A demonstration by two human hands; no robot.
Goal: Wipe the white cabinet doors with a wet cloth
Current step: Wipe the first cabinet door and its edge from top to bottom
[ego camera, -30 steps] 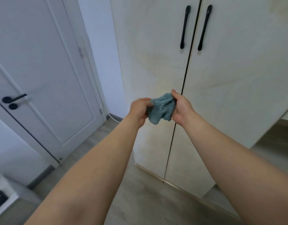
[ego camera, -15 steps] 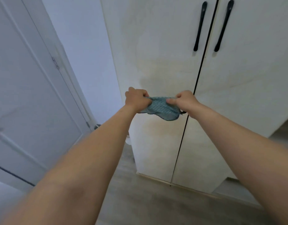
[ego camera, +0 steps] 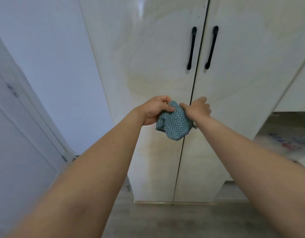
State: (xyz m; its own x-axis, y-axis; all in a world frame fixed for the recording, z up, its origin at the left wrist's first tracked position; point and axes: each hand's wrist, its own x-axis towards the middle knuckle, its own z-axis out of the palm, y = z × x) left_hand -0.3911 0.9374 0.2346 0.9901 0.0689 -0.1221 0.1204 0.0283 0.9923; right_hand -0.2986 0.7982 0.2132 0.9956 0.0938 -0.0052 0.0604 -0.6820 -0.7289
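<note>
A teal zigzag-weave cloth (ego camera: 173,125) hangs bunched between both hands, in front of the seam of two white cabinet doors. My left hand (ego camera: 154,109) grips its upper left part with thumb and fingers curled round it. My right hand (ego camera: 198,109) pinches the upper right edge. The left cabinet door (ego camera: 153,57) has a yellowish stained patch in its middle. The right cabinet door (ego camera: 248,62) is beside it. A black bar handle (ego camera: 191,48) and a second black handle (ego camera: 211,47) stand either side of the seam, above the hands.
A white room door (ego camera: 19,143) with hinges stands at the left, with a pale wall (ego camera: 59,66) between it and the cabinet. Grey wood-look floor (ego camera: 165,220) lies below. A blurred white object (ego camera: 289,143) with red and blue print lies at the right under an adjoining cabinet part.
The cloth, stretched flat between the hands half a second ago, is now bunched and hanging. The hands have come closer together. The view has shifted right and up along the cabinet.
</note>
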